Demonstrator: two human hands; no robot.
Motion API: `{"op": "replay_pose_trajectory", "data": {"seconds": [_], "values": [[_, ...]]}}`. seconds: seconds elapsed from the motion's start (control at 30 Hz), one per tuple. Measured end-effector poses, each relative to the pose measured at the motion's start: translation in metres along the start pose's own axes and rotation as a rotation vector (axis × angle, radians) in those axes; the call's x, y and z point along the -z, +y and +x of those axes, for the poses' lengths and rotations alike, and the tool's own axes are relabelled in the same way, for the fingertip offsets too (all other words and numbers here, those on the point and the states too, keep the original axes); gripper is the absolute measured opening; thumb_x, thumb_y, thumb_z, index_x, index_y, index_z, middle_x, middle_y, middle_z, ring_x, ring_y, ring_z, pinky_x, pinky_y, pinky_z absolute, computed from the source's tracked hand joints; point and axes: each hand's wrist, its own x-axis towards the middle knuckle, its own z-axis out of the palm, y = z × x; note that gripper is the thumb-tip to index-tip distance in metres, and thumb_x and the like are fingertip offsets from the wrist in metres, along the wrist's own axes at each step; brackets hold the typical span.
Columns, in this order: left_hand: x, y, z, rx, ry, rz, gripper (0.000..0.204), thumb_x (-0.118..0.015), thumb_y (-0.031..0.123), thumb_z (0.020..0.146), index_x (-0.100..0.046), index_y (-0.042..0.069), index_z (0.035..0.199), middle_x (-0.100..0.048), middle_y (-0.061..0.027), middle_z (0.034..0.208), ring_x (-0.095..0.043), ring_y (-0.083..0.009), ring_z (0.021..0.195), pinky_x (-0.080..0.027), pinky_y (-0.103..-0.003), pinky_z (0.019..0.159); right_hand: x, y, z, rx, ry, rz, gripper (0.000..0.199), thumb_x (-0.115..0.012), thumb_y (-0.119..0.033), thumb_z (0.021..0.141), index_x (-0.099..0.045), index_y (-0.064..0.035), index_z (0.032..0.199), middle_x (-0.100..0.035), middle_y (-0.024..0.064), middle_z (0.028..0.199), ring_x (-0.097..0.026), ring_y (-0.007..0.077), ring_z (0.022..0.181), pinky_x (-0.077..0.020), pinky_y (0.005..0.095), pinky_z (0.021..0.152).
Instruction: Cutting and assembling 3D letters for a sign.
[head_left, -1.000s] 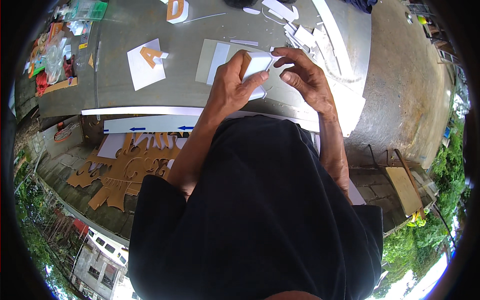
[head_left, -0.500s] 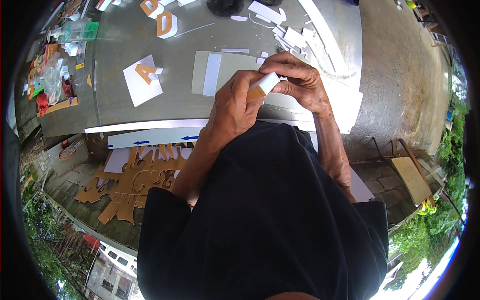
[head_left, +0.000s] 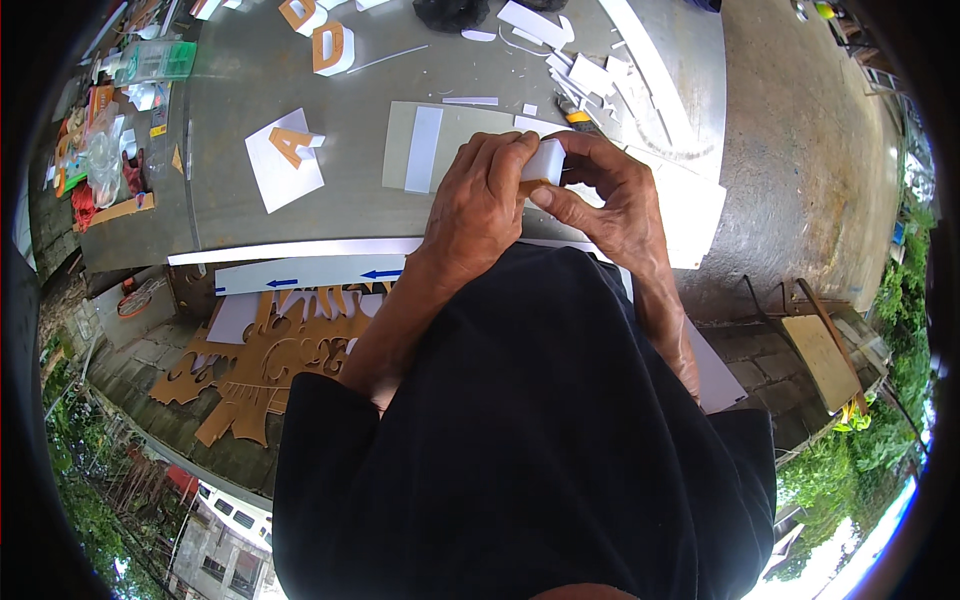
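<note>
I see a small white foam-board block with a tan underside (head_left: 543, 162) pinched up off the grey worktable (head_left: 250, 70), between the left hand (head_left: 478, 205), curled over it from above, and the right hand (head_left: 612, 192), whose thumb and fingertips press its near edge, likely to steady it close to the chest. Beyond lie a flat white strip on a grey sheet (head_left: 424, 148) and an orange letter on white card (head_left: 290, 145). Since a second ago the block has risen from the sheet into both hands.
</note>
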Motion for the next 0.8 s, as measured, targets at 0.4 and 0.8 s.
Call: {"op": "replay_pose_trajectory", "data": {"seconds": [0.4,0.8], "values": [[-0.001,0.000,-0.003,0.081,-0.069,-0.033,0.050,-0.077,-0.003,0.078,-0.058,-0.001,0.124,-0.067,-0.0197,0.117,-0.065,-0.0370,0.108,-0.053,-0.046,0.095,-0.008,0.009,-0.004,-0.084,0.094,0.077,0.042,-0.081,-0.016,0.084,-0.071,0.0091,0.116,-0.074,0.0162,0.092,-0.074,0.0230,0.084,-0.0613,0.0345,0.075],[0.034,-0.052,-0.011,0.817,-0.289,-1.065,0.054,-0.066,0.032,0.102,-0.060,-0.012,0.133,-0.068,-0.0240,0.123,-0.074,-0.0333,0.105,-0.059,-0.042,0.097,0.021,0.036,0.027,-0.451,0.090,0.390,0.042,-0.079,-0.028,0.085,-0.074,0.0089,0.105,-0.074,0.0202,0.083,-0.068,0.0171,0.058,-0.0594,0.0307,0.053]]}}
